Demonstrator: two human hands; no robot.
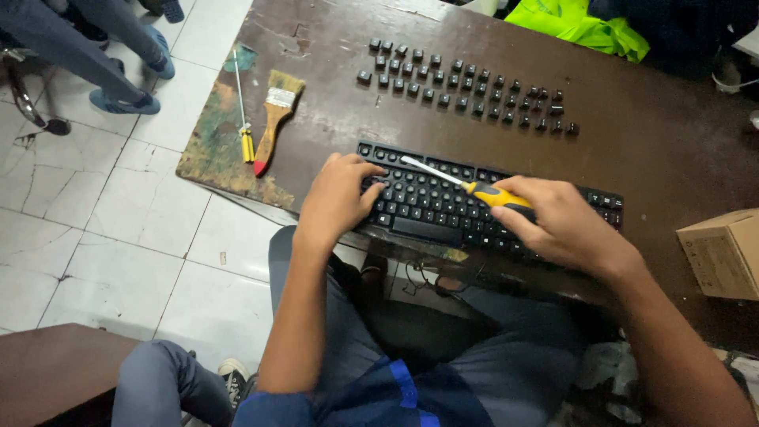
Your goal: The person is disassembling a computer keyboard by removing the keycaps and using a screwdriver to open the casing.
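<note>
A black keyboard (pixel 443 207) lies at the near edge of a worn brown table (pixel 648 150). My left hand (pixel 336 198) rests on the keyboard's left end, fingers spread over the keys. My right hand (pixel 553 217) grips a yellow-and-black screwdriver (pixel 474 188). Its metal shaft points left, and the tip sits over the keyboard's top row. Several loose black keycaps (pixel 466 83) lie in rows on the table beyond the keyboard.
A wooden paintbrush (pixel 277 119) and a second small yellow-handled screwdriver (pixel 243 111) lie at the table's left end. A cardboard box (pixel 723 251) sits at the right edge. A bright green cloth (pixel 581 25) lies at the far side. Another person's legs (pixel 87 47) stand at top left.
</note>
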